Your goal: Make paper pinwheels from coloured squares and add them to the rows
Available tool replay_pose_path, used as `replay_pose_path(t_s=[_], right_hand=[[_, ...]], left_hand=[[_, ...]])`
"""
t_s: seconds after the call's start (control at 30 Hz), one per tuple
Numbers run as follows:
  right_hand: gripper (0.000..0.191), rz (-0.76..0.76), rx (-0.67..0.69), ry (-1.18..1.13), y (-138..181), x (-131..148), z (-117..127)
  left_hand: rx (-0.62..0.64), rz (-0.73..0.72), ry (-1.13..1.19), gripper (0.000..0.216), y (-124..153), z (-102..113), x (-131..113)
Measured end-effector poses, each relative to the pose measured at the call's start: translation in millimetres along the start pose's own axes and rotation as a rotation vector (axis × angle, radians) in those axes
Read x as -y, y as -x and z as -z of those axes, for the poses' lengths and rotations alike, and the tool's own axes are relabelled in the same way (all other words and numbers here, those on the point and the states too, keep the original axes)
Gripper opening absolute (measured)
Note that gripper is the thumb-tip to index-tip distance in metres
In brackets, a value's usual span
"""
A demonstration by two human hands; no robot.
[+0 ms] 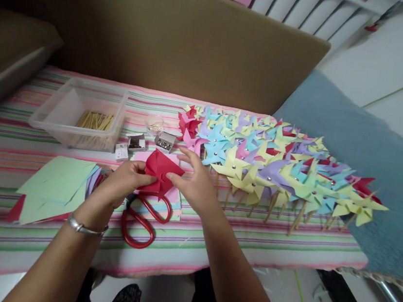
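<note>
A red sheet of paper (162, 168), cut and partly folded, is held above the table in front of me. My left hand (126, 178) pinches its left side between thumb and fingers. At its right corner, my right hand (196, 179) has the thumb against the paper while the other fingers stretch out apart from it. Red-handled scissors (139, 226) lie just below the paper, their blades mostly hidden by my left hand and a dark part. Pastel paper sheets (175, 211) sit under the scissors and the red paper.
Many finished paper pinwheels (259, 163) on sticks stand at the right. A clear plastic box (44, 114) with wooden sticks (95, 121) is at the back left, near small boxes of fasteners (165, 142) and a clear cup (154, 124). Green paper sheets (58, 182) lie left.
</note>
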State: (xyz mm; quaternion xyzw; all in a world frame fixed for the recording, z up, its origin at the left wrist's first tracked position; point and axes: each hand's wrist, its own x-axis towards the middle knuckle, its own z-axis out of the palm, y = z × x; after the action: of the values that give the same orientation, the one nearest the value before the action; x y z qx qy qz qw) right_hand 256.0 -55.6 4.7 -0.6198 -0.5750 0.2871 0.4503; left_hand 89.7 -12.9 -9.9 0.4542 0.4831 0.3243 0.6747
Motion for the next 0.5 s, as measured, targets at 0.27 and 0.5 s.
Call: replay_pose_path(t_s=[0.27, 0.5], right_hand=[[0.057, -0.125, 0.372, -0.252, 1.2, -5.0, 11.2], [0.058, -0.137, 0.307, -0.196, -0.6, 3.2, 12.3]], left_hand=[[0.234, 0.053, -0.067, 0.009, 2.1, -9.5, 7.6], [0.221, 0.017, -0.070, 0.005, 1.3, -10.1, 8.2]])
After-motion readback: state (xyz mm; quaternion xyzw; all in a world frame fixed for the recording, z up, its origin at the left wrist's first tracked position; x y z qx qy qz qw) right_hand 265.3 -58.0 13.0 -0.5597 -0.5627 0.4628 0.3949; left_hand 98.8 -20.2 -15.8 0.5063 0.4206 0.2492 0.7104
